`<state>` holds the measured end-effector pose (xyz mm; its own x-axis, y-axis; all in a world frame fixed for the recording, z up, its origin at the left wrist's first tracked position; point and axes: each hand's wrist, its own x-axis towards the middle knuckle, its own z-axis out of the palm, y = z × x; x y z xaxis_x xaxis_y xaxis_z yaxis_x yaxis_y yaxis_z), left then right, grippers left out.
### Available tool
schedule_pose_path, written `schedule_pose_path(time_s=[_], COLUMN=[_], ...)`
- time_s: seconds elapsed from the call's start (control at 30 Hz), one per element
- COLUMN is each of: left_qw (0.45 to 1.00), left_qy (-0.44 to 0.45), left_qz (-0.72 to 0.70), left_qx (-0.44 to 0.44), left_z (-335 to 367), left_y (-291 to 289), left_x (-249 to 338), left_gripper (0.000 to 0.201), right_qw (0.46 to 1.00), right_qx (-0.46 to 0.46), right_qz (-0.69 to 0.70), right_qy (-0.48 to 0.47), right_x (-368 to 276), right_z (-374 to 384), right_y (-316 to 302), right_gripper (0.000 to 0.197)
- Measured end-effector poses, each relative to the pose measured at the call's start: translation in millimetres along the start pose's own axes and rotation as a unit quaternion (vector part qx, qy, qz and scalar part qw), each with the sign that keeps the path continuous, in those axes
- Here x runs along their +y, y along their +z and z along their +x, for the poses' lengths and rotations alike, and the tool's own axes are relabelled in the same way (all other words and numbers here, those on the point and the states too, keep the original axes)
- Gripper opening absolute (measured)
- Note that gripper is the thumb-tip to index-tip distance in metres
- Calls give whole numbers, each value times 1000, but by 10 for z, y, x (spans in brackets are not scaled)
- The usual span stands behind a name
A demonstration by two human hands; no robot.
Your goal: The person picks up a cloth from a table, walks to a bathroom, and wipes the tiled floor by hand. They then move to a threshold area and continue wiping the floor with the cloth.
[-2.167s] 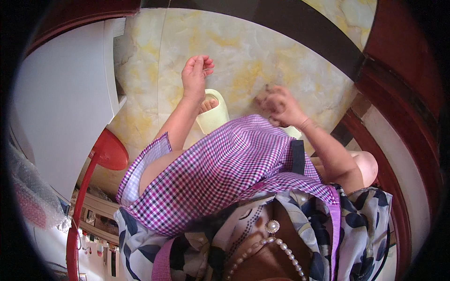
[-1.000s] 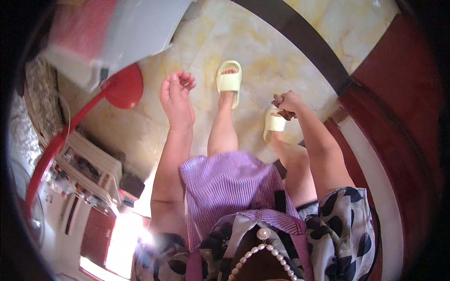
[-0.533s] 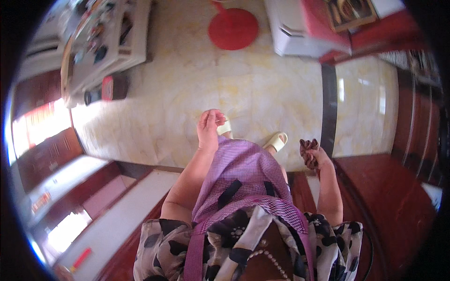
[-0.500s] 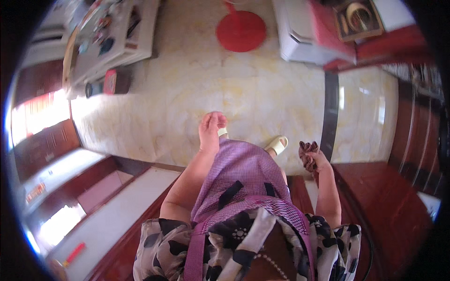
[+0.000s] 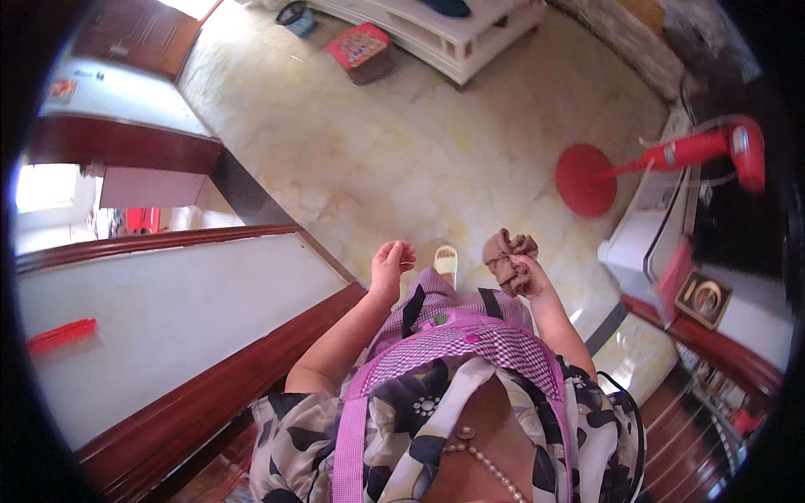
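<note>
My right hand (image 5: 534,281) is closed on a crumpled brown cloth (image 5: 506,258), which bunches up over the fingers and hides part of them. To the left, my left hand (image 5: 391,267) is held out in front of the purple checked apron (image 5: 478,359). Its fingers curl together, and nothing shows in them. Both hands are in the air above the marbled floor (image 5: 352,159), touching no furniture. One pale yellow slipper (image 5: 446,261) shows on the floor between them.
A red fan (image 5: 587,180) with a round base stands at the right, beside a white cabinet (image 5: 641,243). Ahead are a red-topped stool (image 5: 359,49), a blue bin (image 5: 295,18) and a white low cabinet (image 5: 444,38). A white wall panel (image 5: 168,310) with dark red trim runs along the left.
My view has turned left, so the fan and white cabinet now lie to the right. My right hand has come inward and forward with the cloth. My left hand's fingers stay curled.
</note>
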<state>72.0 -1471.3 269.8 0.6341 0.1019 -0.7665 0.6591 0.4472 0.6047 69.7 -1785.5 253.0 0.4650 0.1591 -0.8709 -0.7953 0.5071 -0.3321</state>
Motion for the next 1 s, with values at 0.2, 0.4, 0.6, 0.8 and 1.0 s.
schedule_pose_path(time_s=[0.2, 0.4, 0.6, 0.8, 1.0], left_qw=[994, 987, 990, 963, 928], left_qy=[23, -11, -17, 88, 88], left_qz=[-111, -156, -136, -234, -327], left_qx=[1, -40, 27, 98, 155], left_z=[536, 1603, 2999, 3307, 3333], left_y=[73, 436, 308, -344, -1630], left_x=[1439, 2391, 4108, 5282, 5038], left_gripper=[18, 25, 27, 23, 21], right_qw=[977, 962, 953, 916, 882], right_qx=[-210, -262, -270, -380, -434], right_qz=[-41, 25, 64, -49, -91], right_qy=[16, 74, 120, 117, 160], right_x=[-891, -1749, -2810, -3532, -2948], right_z=[569, 1658, 3106, 3558, 3955], right_y=[1892, 3027, 4502, 6535, 7467], right_gripper=[38, 43, 43, 43, 42])
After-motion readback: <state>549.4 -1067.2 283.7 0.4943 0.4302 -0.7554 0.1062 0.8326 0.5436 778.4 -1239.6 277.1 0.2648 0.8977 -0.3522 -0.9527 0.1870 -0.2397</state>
